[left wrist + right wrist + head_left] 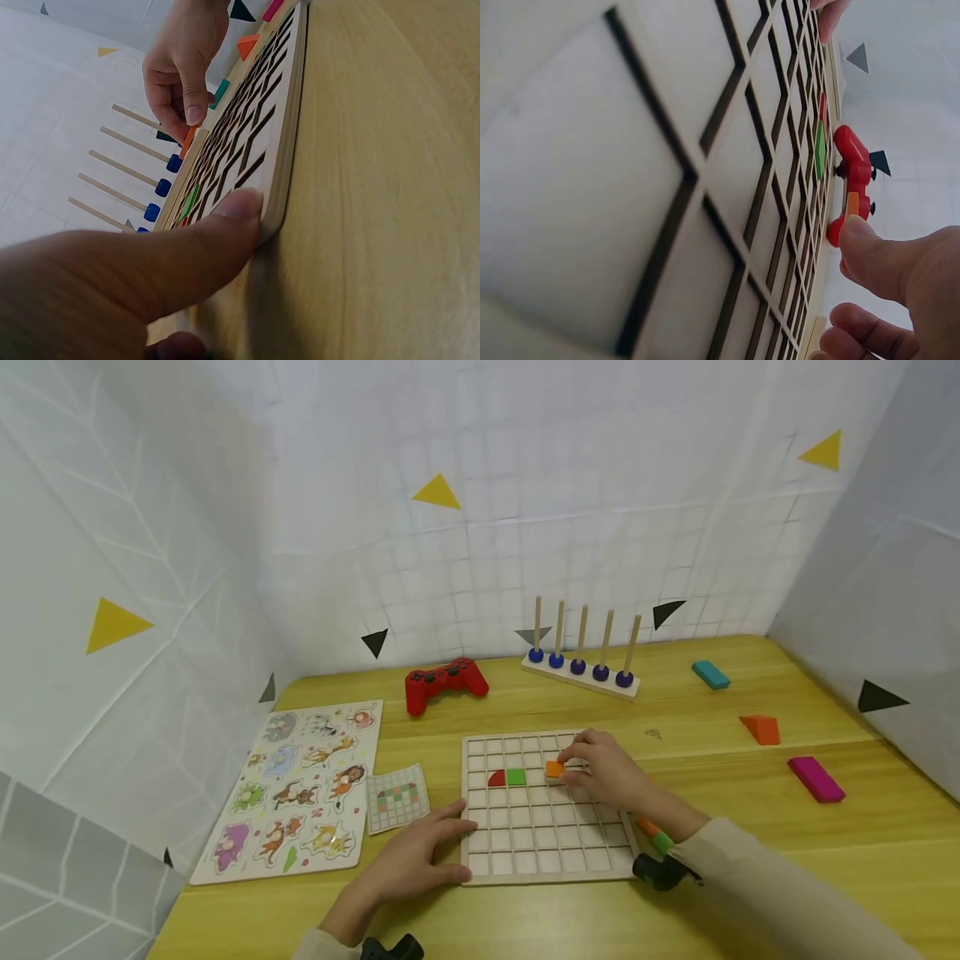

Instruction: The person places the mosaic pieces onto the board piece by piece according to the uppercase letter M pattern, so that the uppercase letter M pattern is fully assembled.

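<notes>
A wooden grid board [551, 880] lies in front of me. On it a red rounded tile [497, 778] sits beside a green square tile [516, 777]. My right hand [611, 774] pinches an orange square tile [554, 769] between thumb and fingers over the upper right part of the grid; the right wrist view shows this orange tile [852, 203] at the thumb tip. At the board's left edge rests my left hand [412, 857], fingers and thumb extended and touching the frame. Next to it lies a small card [397, 799] with a coloured grid pattern.
An animal puzzle board [296, 789] is at left. Behind stand a red game controller [446, 681] and a peg stand [581, 675] with beads. Teal [710, 675], orange [762, 729] and magenta blocks [816, 778] lie at right. More tiles [660, 841] lie near my right wrist.
</notes>
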Demonstrator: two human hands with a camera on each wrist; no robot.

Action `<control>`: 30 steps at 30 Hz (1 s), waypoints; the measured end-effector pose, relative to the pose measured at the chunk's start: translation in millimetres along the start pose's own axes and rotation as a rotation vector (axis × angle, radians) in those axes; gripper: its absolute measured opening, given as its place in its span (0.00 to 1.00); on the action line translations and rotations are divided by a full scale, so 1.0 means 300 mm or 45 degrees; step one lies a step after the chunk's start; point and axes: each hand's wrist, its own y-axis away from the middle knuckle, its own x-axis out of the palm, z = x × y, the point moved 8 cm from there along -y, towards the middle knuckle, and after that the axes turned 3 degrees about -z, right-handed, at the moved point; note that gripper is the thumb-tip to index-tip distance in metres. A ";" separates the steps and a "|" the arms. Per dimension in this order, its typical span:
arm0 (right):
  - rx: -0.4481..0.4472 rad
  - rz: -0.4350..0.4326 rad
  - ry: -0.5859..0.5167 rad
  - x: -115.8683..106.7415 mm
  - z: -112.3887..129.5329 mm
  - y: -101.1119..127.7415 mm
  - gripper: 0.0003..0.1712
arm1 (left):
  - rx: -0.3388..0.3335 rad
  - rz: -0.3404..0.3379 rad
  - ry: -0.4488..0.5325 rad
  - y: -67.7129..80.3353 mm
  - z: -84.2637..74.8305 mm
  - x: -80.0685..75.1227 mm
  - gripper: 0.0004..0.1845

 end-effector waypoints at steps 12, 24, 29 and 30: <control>-0.009 0.031 -0.002 0.041 0.034 -0.017 0.09 | 0.004 -0.005 -0.001 0.000 -0.007 -0.001 0.32; 0.004 0.055 -0.004 0.056 0.041 -0.020 0.09 | -0.011 0.000 0.019 0.003 -0.010 -0.003 0.31; -0.004 0.049 -0.003 0.057 0.040 -0.025 0.09 | -0.014 0.002 0.023 0.001 -0.011 -0.002 0.31; -0.004 0.049 -0.003 0.058 0.040 -0.027 0.09 | -0.014 0.000 0.023 0.001 -0.011 -0.002 0.31</control>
